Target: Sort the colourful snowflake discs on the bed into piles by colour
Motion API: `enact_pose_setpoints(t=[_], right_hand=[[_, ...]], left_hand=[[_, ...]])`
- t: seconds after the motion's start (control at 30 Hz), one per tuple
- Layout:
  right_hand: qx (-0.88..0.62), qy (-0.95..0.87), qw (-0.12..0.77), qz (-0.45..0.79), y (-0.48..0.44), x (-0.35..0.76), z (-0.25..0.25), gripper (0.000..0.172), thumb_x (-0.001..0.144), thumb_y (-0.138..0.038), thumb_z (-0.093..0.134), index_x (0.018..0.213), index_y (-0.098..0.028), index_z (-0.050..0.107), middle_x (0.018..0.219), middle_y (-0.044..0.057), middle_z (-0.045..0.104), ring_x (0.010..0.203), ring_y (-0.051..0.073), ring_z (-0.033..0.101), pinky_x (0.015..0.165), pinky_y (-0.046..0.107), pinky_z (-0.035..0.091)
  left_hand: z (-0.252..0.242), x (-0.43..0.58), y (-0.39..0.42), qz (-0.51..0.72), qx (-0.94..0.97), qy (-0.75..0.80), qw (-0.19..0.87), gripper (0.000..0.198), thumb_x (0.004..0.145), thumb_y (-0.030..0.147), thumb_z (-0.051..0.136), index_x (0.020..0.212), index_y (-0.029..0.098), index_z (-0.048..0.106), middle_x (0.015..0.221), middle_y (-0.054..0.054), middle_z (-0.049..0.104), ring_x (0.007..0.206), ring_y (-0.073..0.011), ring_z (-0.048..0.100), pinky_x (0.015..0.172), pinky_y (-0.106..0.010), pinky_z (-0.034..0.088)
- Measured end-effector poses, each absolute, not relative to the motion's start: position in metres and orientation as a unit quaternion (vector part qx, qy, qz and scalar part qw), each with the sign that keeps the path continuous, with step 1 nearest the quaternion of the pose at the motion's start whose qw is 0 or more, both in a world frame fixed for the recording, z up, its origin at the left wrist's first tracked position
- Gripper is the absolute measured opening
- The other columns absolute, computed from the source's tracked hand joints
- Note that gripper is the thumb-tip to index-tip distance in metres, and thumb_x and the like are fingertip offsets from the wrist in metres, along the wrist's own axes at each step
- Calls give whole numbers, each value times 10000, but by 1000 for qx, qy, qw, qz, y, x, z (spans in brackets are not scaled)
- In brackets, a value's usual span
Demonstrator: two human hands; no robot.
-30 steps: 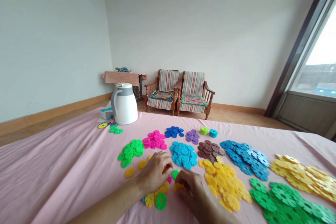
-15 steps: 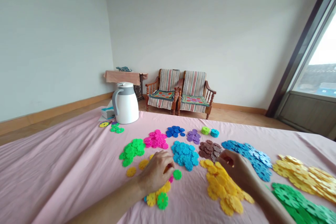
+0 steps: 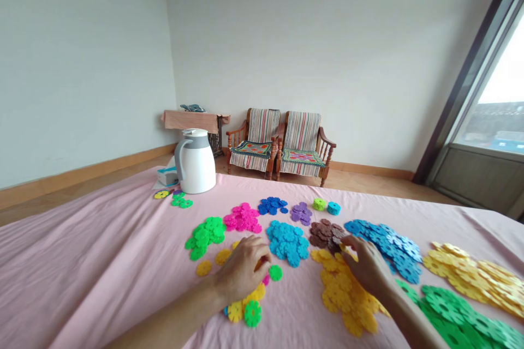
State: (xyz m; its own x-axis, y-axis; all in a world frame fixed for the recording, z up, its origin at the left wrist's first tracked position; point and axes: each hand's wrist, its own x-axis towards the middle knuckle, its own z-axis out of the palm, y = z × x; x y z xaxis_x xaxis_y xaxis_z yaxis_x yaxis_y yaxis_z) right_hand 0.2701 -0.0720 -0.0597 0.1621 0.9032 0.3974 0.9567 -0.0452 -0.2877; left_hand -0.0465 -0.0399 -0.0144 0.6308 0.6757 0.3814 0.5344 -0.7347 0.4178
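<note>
My left hand is closed, its fingers curled down over a small mixed group of flower-shaped plastic discs. Whatever its fingertips hold is hidden. Around it lie yellow discs, a bright green disc, another green disc and a partly covered pink one. My right hand is at the far edge of the yellow disc pile, beside the brown disc pile. Between its thumb and forefinger shows a yellow disc, pinched at the edge.
Small piles are light blue, green, pink, dark blue and purple. Larger discs lie right: blue, yellow, green. A white jug stands at the back left of the pink cloth.
My right hand has shifted slightly at the yellow pile; its thumb and forefinger have moved apart somewhat, with yellow now showing between them. My left hand has hardly moved.
</note>
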Motion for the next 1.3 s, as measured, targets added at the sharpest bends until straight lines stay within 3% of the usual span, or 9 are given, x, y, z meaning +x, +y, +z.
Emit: enact_pose_setpoints(t=[0.2,0.5,0.77,0.9,1.1,1.3], right_hand=[[-731,-634,249,-35,-67,272,-63,265,736,-282,457,926,-207,624,909,57,659,874,224,591,789,338,440],[-735,-629,251,-27,-69,270,-60,167,710,-262,469,782,-208,610,776,30,644,716,180,591,627,267,418],[-761,-624,175,-12,-89,258,-30,133,717,-225,448,626,-226,545,608,-1,625,571,163,554,523,250,305],[-732,-645,215,-36,-90,239,-23,155,762,-248,430,630,-221,507,615,3,611,585,159,544,536,253,321],[-678,-683,269,-25,-93,203,-21,176,768,-231,426,618,-211,514,643,24,618,612,167,551,556,264,359],[-669,-691,275,-6,-97,183,-20,231,807,-237,387,603,-207,493,625,23,606,609,166,559,557,253,373]], left_hand=[[-16,-46,-39,267,892,339,133,141,746,58,518,679,165,579,754,-12,600,781,-153,522,695,-257,363],[-15,-47,-40,264,892,342,135,138,748,68,517,682,167,586,754,-13,602,783,-156,524,696,-261,374],[-14,-51,-35,278,889,332,147,124,756,82,531,717,173,608,776,-9,609,799,-152,535,743,-260,383],[-7,-59,-27,285,884,335,161,160,745,63,512,765,175,624,810,-11,614,808,-143,541,745,-243,394],[9,-73,-23,180,917,305,185,139,673,122,613,785,195,652,772,9,589,732,-136,527,666,-224,389],[8,-73,-28,175,929,272,181,145,676,111,625,787,201,651,811,3,602,819,-155,537,691,-213,392]])
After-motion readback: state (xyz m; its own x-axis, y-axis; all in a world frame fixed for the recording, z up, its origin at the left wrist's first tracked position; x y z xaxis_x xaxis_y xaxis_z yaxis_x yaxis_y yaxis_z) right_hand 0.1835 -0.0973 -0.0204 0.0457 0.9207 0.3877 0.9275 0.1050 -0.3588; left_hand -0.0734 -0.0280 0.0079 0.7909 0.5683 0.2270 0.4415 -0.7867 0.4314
